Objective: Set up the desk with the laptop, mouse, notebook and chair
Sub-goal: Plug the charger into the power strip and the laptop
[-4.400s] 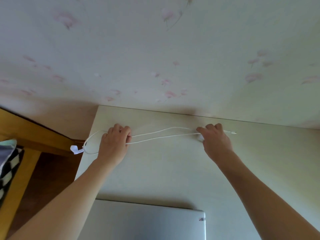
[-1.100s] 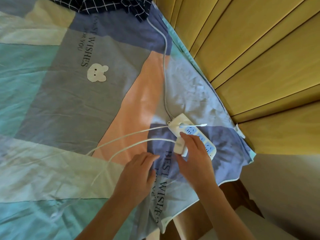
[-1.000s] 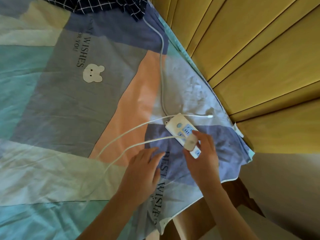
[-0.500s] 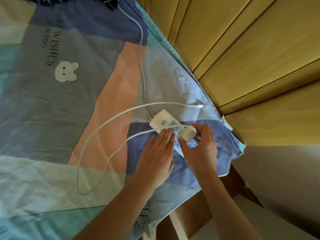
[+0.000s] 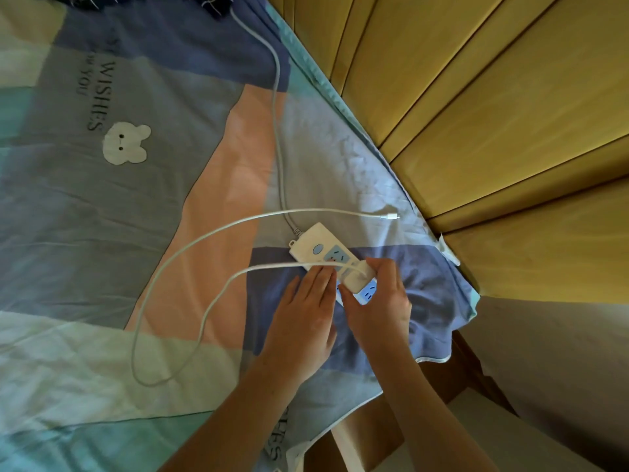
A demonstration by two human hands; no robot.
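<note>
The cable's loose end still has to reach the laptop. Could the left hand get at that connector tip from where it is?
Probably yes: the left hand lies flat, holding nothing, and only open bedsheet surrounds the connector tip.

White charger plug (image 5: 358,274) on power strip (image 5: 320,248)

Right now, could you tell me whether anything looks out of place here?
Yes: the power strip lies on the bedsheet rather than a hard surface, and the white cable sprawls in loose loops, its free connector plugged into nothing.
</note>
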